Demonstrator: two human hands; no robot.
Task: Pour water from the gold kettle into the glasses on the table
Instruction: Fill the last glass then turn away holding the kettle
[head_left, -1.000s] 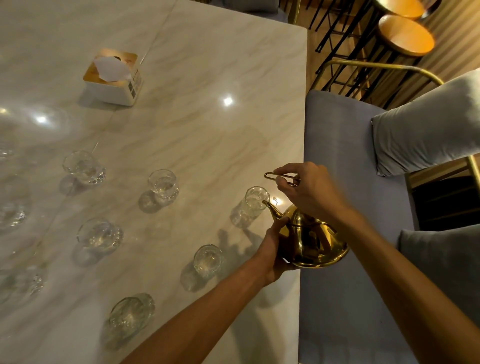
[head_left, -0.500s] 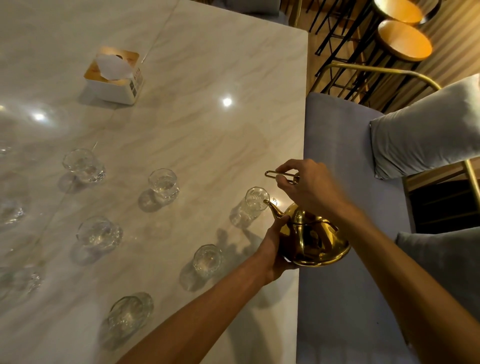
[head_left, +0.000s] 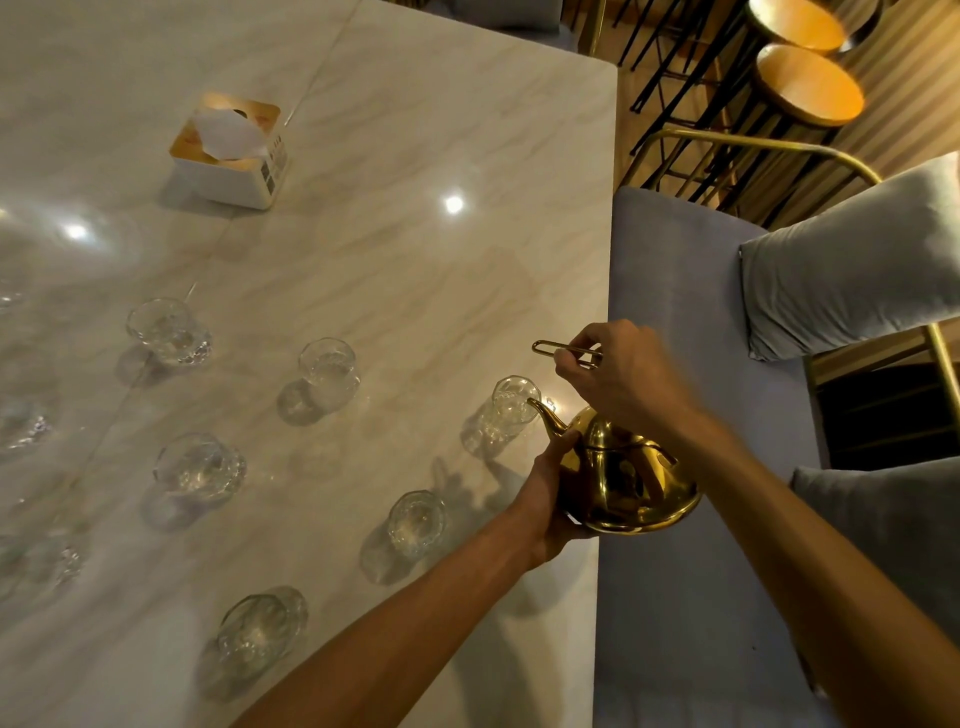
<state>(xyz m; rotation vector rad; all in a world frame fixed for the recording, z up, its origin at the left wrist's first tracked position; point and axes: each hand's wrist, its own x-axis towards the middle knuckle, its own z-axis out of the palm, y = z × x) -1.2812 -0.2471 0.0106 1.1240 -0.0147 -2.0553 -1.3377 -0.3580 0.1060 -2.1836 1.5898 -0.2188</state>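
Your right hand (head_left: 626, 382) holds the thin wire handle (head_left: 566, 349) of the gold kettle (head_left: 623, 480). Your left hand (head_left: 550, 499) wraps around the kettle's side, under the spout (head_left: 545, 415). The kettle sits over the right edge of the marble tabletop (head_left: 415, 156). It leans left, and its spout points at the rim of the nearest glass (head_left: 506, 410). More glasses stand to the left. A tissue box (head_left: 231, 150) sits far back. A grey bench (head_left: 675, 312) and round stools (head_left: 808, 85) are on the right.
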